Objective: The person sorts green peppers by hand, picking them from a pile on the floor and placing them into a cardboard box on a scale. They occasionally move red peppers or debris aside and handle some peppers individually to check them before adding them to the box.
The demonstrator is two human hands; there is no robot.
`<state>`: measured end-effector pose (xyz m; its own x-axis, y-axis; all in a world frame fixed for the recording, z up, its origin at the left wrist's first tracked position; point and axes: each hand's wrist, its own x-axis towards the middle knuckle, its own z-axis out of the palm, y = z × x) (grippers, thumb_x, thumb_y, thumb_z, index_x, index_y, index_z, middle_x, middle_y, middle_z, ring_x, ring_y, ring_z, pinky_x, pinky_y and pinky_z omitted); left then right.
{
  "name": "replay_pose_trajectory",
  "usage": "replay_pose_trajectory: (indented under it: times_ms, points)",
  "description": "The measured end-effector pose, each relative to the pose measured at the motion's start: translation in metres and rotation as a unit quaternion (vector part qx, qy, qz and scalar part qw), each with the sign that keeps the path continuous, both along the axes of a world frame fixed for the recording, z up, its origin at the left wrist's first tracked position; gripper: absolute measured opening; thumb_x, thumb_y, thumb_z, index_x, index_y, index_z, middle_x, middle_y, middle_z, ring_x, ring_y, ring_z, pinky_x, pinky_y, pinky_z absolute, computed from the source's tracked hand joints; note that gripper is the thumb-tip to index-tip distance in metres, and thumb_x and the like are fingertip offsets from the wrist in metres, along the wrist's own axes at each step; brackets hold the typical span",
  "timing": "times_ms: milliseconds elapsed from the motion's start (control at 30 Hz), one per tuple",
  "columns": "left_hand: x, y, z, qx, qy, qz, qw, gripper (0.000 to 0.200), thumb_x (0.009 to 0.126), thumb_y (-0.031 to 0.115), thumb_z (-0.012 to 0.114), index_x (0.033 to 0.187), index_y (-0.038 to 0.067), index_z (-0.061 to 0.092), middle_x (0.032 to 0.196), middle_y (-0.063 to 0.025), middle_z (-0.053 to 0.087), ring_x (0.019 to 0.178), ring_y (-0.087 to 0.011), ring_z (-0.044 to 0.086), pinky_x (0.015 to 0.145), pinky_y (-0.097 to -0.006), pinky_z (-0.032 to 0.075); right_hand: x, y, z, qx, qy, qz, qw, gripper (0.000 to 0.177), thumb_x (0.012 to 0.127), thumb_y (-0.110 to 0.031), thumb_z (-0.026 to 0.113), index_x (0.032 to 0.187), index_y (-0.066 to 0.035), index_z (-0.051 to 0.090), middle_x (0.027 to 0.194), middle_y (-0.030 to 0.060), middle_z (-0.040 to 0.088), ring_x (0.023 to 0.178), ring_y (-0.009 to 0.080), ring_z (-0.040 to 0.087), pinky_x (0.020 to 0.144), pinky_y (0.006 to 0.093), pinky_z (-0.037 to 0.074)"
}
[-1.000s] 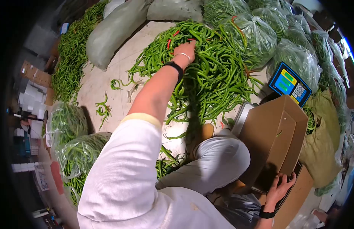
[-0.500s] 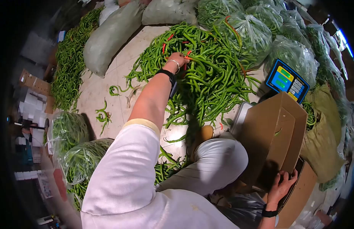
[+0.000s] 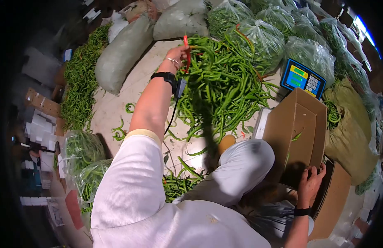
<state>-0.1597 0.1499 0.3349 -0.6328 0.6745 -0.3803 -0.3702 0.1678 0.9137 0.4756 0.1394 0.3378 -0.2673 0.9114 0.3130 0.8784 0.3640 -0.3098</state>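
Red pepper (image 3: pixel 186 42): long and slim, upright in the left hand, at the left edge of the green pile.
Left hand (image 3: pixel 178 55): fingers closed on the red pepper; a bracelet and a black band circle the wrist.
Green peppers (image 3: pixel 230 89): a broad heap on the pale floor (image 3: pixel 144 66), a few strays lying to its left.
Right hand (image 3: pixel 310 182): well apart from the left, fingers bent over the near edge of the carton; whether gripping or merely resting, one cannot tell.
Cardboard box (image 3: pixel 282 128): open and tilted beside the person's knee (image 3: pixel 249 159), a green pepper or two inside.
Scale display (image 3: pixel 304 79): lit, just beyond the box.
Clear bags (image 3: pixel 264 41): filled with green peppers, bordering the heap at upper right.
Grey sacks (image 3: pixel 121 62): plump, lying behind and to the left.
Yellowish sack (image 3: pixel 348 136): slumped to the right of the box.
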Motion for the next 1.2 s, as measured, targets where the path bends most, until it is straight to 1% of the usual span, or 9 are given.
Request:
replay_pose_trajectory:
  times_ms: [67,300,533,600,733,867,967,1067,1200]
  points:
    - [0.012,-0.021,0.045,0.096,0.022,-0.019,0.995,0.01,0.082,0.019,0.063,0.084,0.012,0.055,0.072,0.0,0.055,0.069,-0.0148,0.052,0.067,-0.0468,0.042,0.0,-0.003,0.003,-0.002,-0.033,-0.019,0.999,0.011,0.08,-0.01,0.057,0.089,-0.004,0.054,0.13,0.0203,0.035,0.116,0.0394,0.041,0.091,0.0435,0.038]
    - [0.022,-0.049,0.117,0.26,0.125,0.037,0.957,0.01,0.087,0.013,0.056,0.09,0.011,0.047,0.1,-0.0081,0.063,0.085,-0.0179,0.057,0.082,-0.0579,0.041,0.0,-0.011,0.005,-0.002,-0.024,-0.036,0.999,0.011,0.079,-0.008,0.057,0.088,-0.004,0.053,0.133,0.0183,0.034,0.115,0.0388,0.043,0.088,0.0437,0.04]
    - [0.02,-0.061,0.153,0.393,0.064,0.009,0.917,0.018,0.088,0.017,0.053,0.1,0.004,0.057,0.101,-0.01,0.064,0.102,-0.0266,0.058,0.094,-0.0501,0.041,0.008,-0.011,-0.004,0.031,-0.035,-0.024,0.999,0.013,0.08,-0.01,0.056,0.089,-0.001,0.055,0.131,0.0194,0.036,0.113,0.0394,0.043,0.088,0.0436,0.04]
    - [0.017,-0.075,0.152,0.397,0.061,-0.025,0.915,0.014,0.09,0.017,0.05,0.094,0.004,0.055,0.092,-0.0094,0.063,0.092,-0.0266,0.061,0.083,-0.0513,0.049,0.015,-0.01,-0.012,0.045,-0.05,-0.016,0.998,0.013,0.08,-0.01,0.056,0.089,-0.001,0.055,0.131,0.0192,0.036,0.112,0.0389,0.044,0.087,0.0433,0.041]
    - [0.024,-0.111,0.131,0.394,0.091,0.013,0.914,0.013,0.092,0.014,0.047,0.093,0.003,0.055,0.096,-0.0124,0.062,0.094,-0.0282,0.06,0.085,-0.0522,0.049,0.011,-0.008,-0.007,0.017,-0.038,-0.024,0.999,0.011,0.08,-0.011,0.057,0.089,-0.005,0.056,0.129,0.019,0.038,0.112,0.0377,0.044,0.087,0.0435,0.041]
    - [0.011,-0.133,0.089,0.365,-0.009,0.065,0.929,0.019,0.091,0.015,0.05,0.099,-0.002,0.054,0.105,-0.0166,0.059,0.104,-0.0316,0.055,0.089,-0.0498,0.047,0.017,0.0,-0.017,0.034,-0.044,-0.013,0.998,0.012,0.081,-0.012,0.058,0.09,-0.005,0.056,0.129,0.0183,0.038,0.113,0.0372,0.044,0.089,0.0433,0.041]
    - [0.021,-0.157,0.067,0.423,-0.036,-0.004,0.905,0.016,0.09,0.015,0.051,0.097,0.001,0.055,0.102,-0.0146,0.059,0.104,-0.0297,0.054,0.094,-0.0502,0.043,0.014,-0.006,-0.007,0.005,-0.057,-0.024,0.998,0.011,0.082,-0.013,0.057,0.09,-0.006,0.056,0.13,0.0182,0.037,0.114,0.0369,0.044,0.09,0.0429,0.04]
    - [0.057,-0.205,0.029,0.204,0.012,-0.08,0.976,0.019,0.089,0.022,0.052,0.1,0.007,0.053,0.095,-0.0077,0.06,0.094,-0.0229,0.058,0.082,-0.0412,0.049,0.012,-0.01,-0.004,-0.004,-0.051,-0.03,0.998,0.011,0.083,-0.014,0.056,0.091,-0.006,0.055,0.13,0.0181,0.037,0.116,0.0367,0.042,0.091,0.043,0.039]
    - [0.125,-0.302,-0.09,-0.067,-0.051,-0.203,0.975,0.024,0.087,0.026,0.056,0.104,0.009,0.053,0.087,-0.0023,0.059,0.077,-0.0135,0.058,0.068,-0.0296,0.047,0.013,-0.008,-0.005,-0.004,-0.041,-0.013,0.999,0.011,0.084,-0.015,0.055,0.09,-0.006,0.055,0.132,0.0187,0.035,0.119,0.0373,0.039,0.093,0.0433,0.037]
